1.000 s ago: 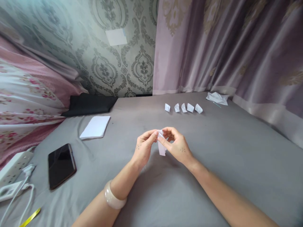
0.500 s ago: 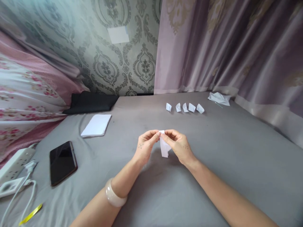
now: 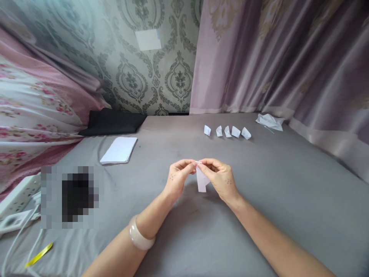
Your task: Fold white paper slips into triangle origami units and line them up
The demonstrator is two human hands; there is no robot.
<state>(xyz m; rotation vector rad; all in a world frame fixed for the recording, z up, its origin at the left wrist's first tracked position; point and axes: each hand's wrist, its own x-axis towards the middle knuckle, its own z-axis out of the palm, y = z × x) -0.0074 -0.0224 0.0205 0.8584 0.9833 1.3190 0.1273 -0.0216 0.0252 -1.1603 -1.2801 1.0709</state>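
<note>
A strip of white folded paper [image 3: 201, 181] hangs down between my two hands, above the grey cloth. My left hand [image 3: 180, 175] pinches its top edge between thumb and fingers. From the other side, my right hand [image 3: 220, 177] grips the same top edge, thumb towards me. The thumbs almost meet there, and the fingertips hide most of the fold at the top. A pale bangle [image 3: 140, 235] circles my left wrist.
Several small folded paper pieces [image 3: 235, 132] stand in a row at the back, with crumpled paper [image 3: 270, 122] further right. To the left lie a paper stack [image 3: 119, 150], black cloth [image 3: 115, 122], a blurred-out dark object [image 3: 76, 197], a power strip [image 3: 19, 194] and a yellow strip [image 3: 39, 254].
The paper's top edge has tipped down between my fingertips, so less of it shows above the thumbs. Both hands keep their grip. The whole view has shifted slightly.
</note>
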